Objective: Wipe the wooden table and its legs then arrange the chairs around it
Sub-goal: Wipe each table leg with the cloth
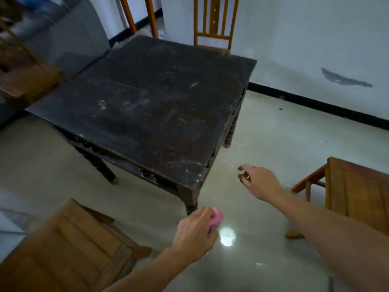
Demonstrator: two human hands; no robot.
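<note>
Left hand (194, 234) grips crumpled pink cloth (215, 219) near corner leg of dark scuffed square wooden worktop (147, 102); right hand (260, 180) open, empty, beside that corner. Brown wooden chairs (67, 245) nearby.

Floor (263, 140) open; chairs (69, 245) flank table (147, 98)

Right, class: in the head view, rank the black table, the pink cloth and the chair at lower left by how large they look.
1. Black table, largest.
2. Chair at lower left; nearness to the camera inflates it.
3. Pink cloth, smallest, mostly hidden in the left hand.
</note>
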